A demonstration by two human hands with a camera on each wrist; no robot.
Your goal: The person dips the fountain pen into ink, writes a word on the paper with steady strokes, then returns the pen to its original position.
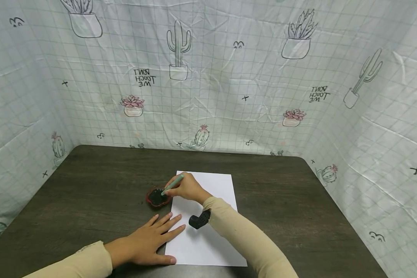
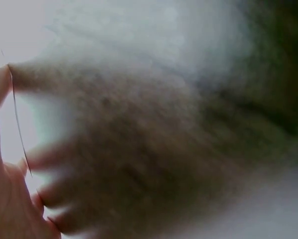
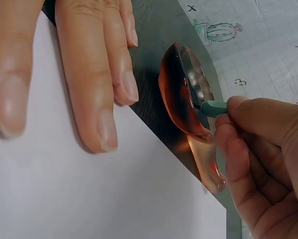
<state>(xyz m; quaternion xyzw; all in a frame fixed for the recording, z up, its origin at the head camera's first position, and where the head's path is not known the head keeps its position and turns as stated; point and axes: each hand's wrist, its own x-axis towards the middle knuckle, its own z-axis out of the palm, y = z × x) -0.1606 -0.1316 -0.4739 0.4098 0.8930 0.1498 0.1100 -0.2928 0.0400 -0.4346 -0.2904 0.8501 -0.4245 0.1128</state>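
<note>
In the head view my right hand (image 1: 187, 189) pinches a slim green pen-shaped tool (image 1: 173, 184) above the far left part of a white sheet of paper (image 1: 208, 247). The tool's lower end reaches into a small translucent red dish (image 1: 148, 199) with dark contents, left of the sheet. Close up in the right wrist view, thumb and fingers grip the green tool (image 3: 214, 108), and its dark tip is inside the dish (image 3: 176, 107). My left hand (image 1: 151, 241) lies flat with spread fingers, fingertips on the paper's left edge. The left wrist view is mostly blurred.
Paper and dish sit on a dark wooden table (image 1: 281, 200). A white cloth with cactus drawings (image 1: 215, 77) hangs behind the table and along both sides. A black wrist device (image 1: 199, 220) sits by the right sleeve, over the paper.
</note>
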